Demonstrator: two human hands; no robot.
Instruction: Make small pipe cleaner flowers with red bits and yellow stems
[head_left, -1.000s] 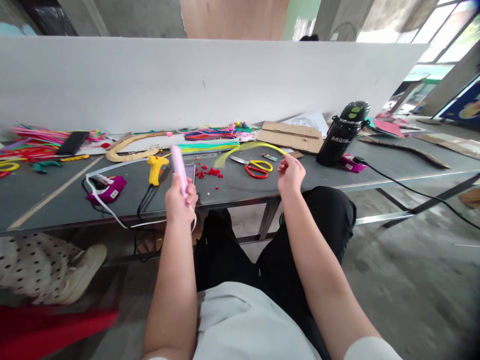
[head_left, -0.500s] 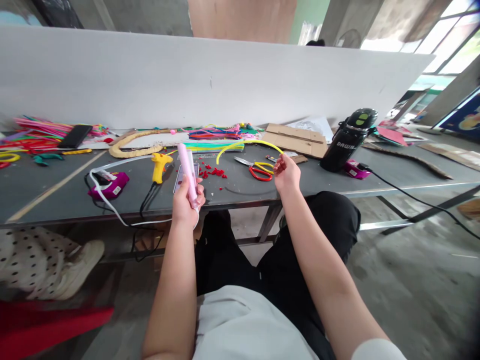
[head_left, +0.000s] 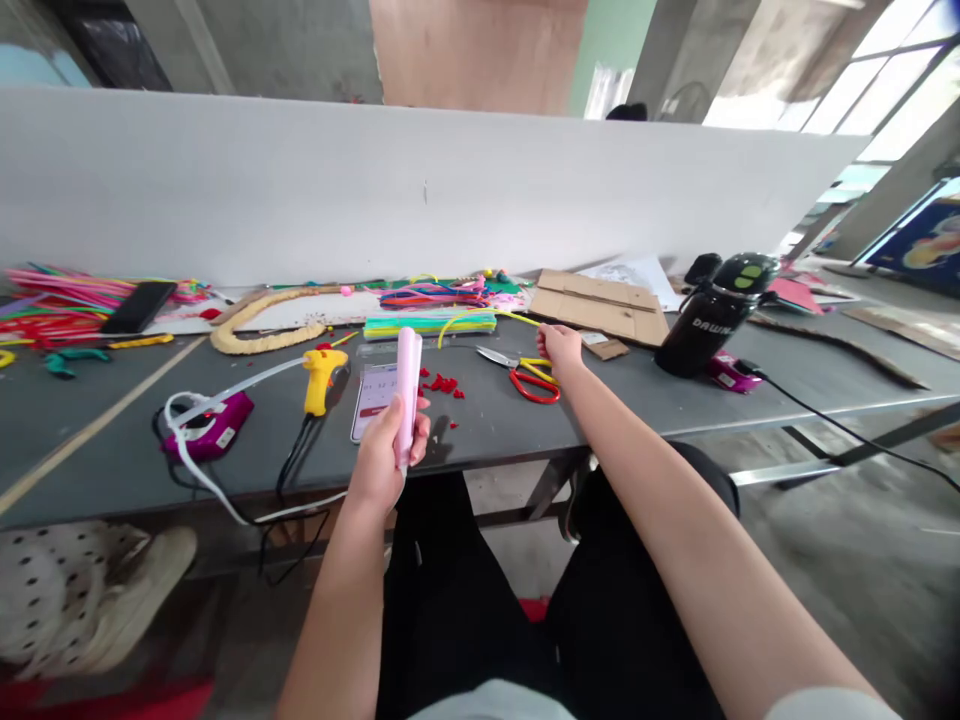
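My left hand (head_left: 384, 448) is closed round a slim pink hair straightener (head_left: 407, 385), held upright over the table's front edge. A white cord trails from its lower end. My right hand (head_left: 561, 345) pinches one end of a yellow pipe cleaner (head_left: 510, 314), which arcs left and bends down at its far end. Just below that hand lie scissors (head_left: 535, 388) with red and yellow handles. Behind the straightener a phone (head_left: 369, 395) lies with its screen lit. Small red scraps (head_left: 445, 384) are scattered to the right of the straightener.
A yellow glue gun (head_left: 319, 380) and a purple power socket (head_left: 214, 428) with cords lie at left. Bundled pipe cleaners (head_left: 420, 327) and cardboard (head_left: 600, 303) line the back. A black bottle (head_left: 701, 330) stands at right. Another person's shoe (head_left: 142, 590) shows lower left.
My right hand has moved slightly forward over the table with the yellow pipe cleaner. The straightener has shifted right and lower, uncovering more of the phone. The camera view has tilted a little.
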